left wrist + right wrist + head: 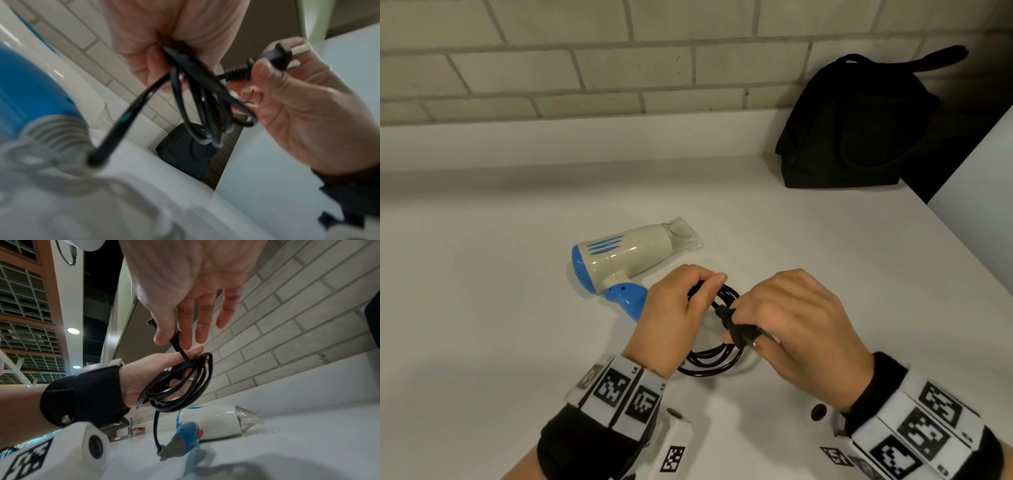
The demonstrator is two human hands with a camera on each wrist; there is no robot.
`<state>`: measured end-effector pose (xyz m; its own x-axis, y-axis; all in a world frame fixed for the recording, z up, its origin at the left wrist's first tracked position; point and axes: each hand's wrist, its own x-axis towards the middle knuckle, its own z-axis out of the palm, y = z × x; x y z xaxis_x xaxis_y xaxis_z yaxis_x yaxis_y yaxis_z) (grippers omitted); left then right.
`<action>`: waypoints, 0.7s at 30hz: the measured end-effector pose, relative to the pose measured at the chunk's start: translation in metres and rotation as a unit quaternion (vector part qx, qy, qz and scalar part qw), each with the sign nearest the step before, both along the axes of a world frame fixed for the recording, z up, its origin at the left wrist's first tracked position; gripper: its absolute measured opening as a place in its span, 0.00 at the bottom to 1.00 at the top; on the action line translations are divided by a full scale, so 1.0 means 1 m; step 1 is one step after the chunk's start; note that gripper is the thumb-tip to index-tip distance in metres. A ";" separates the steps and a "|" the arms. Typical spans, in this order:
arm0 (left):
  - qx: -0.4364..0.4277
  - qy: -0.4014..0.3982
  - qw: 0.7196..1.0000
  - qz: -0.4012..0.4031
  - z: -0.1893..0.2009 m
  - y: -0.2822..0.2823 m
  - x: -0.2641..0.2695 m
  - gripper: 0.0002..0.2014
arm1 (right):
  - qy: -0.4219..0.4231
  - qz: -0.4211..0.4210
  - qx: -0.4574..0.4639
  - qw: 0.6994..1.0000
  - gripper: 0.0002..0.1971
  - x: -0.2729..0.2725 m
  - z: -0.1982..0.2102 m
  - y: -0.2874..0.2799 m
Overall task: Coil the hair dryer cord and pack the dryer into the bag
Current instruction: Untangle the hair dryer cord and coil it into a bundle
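Head view: the cream-and-blue plastic hair dryer (626, 260) lies on its side on the white countertop (482, 308), just beyond the left hand (674, 311); its long axis runs left to right, clear nozzle toward the right, blue handle angled toward the person and partly hidden behind that hand. The left hand's fingers curl round the looped black power cord (714, 359), coil hanging below the fist. The right hand (794, 318) pinches the black two-pin plug (743, 334) just beside the coil. The black fabric bag (859, 130) stands well apart at the far right, against the tiled wall. Left wrist view: blurred; several cord loops hang bunched from the left hand (164, 32), and one strand runs down to the grey strain relief at the blue handle. The right hand (304, 113) holds the plug (275, 55), prongs pointing right. Right wrist view: thumb and forefinger of the right hand (191, 288) grip the plug end, mostly hidden, other fingers extended; the coil (185, 386) sits in the left hand (144, 378); the dryer (216, 423) lies below, nozzle to the right.
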<state>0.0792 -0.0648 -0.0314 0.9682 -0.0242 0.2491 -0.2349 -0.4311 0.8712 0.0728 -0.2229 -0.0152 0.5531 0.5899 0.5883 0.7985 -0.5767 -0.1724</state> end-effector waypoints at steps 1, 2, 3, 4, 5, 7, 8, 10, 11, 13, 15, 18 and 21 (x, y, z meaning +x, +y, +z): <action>0.012 -0.010 1.000 0.005 -0.002 0.001 0.000 0.14 | 0.012 0.004 -0.002 1.000 0.09 0.000 0.001 -0.001; 0.024 -0.021 0.999 0.009 -0.004 0.002 0.000 0.18 | 0.037 0.012 0.006 0.999 0.08 0.001 0.001 -0.002; 0.036 -0.035 0.999 0.014 -0.005 0.003 0.000 0.21 | 0.072 0.021 0.028 0.997 0.07 0.000 0.002 -0.003; 0.049 -0.053 0.997 0.017 -0.005 0.004 -0.001 0.22 | 0.118 0.026 0.071 0.990 0.06 -0.001 0.004 -0.003; 0.064 -0.071 0.995 0.015 -0.004 0.005 -0.001 0.24 | 0.176 0.025 0.131 0.975 0.08 -0.001 0.007 -0.002; 0.089 -0.093 0.992 -0.004 0.000 0.005 -0.002 0.28 | 0.300 0.028 0.273 0.914 0.13 0.002 0.010 0.001; 0.099 -0.096 0.990 -0.018 0.001 0.006 -0.003 0.30 | 0.346 0.038 0.330 0.878 0.12 0.005 0.009 0.002; 0.106 -0.087 0.989 -0.049 0.004 0.006 -0.004 0.35 | 0.404 0.055 0.398 0.822 0.09 0.012 0.006 0.006; 0.103 -0.075 0.990 -0.062 0.005 0.006 -0.005 0.34 | 0.428 0.054 0.416 0.800 0.07 0.015 0.006 0.008; 0.096 -0.040 0.992 -0.076 0.006 0.006 -0.007 0.26 | 0.461 0.041 0.436 0.772 0.07 0.018 0.005 0.011; 0.078 0.012 0.994 -0.074 0.006 0.005 -0.010 0.17 | 0.486 0.015 0.438 0.756 0.10 0.020 0.006 0.013; 0.087 0.021 0.993 -0.080 0.004 0.007 -0.010 0.11 | 0.520 -0.009 0.431 0.737 0.13 0.026 0.007 0.012; 0.137 -0.007 0.982 -0.132 0.002 0.009 -0.010 0.07 | 0.607 -0.014 0.397 0.688 0.15 0.033 0.003 0.015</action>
<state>0.0692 -0.0557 -0.0297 0.9157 -0.3424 0.2104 -0.3808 -0.5720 0.7265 0.1054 -0.2084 -0.0122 0.9265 0.3273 -0.1858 -0.2207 0.0724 -0.9727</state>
